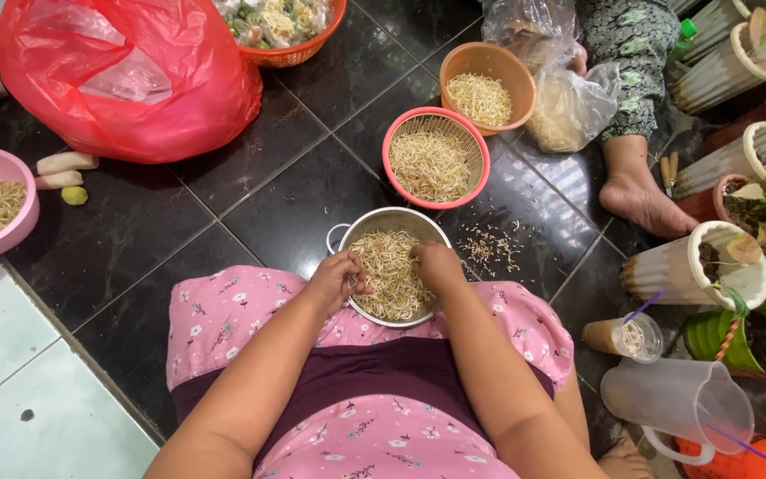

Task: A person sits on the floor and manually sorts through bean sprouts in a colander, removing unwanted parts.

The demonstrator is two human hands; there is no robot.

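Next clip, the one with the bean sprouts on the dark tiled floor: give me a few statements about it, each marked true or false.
1. Both hands, left hand and right hand, are in the metal colander of bean sprouts. True.
2. The metal colander sits on a table. False: it rests against the person's lap, at the dark tiled floor.
3. A red plastic bag lies on the floor at upper left. True.
4. The pink basket beyond the colander is empty. False: it holds sprouts.
5. Another person's bare foot shows at the right. True.
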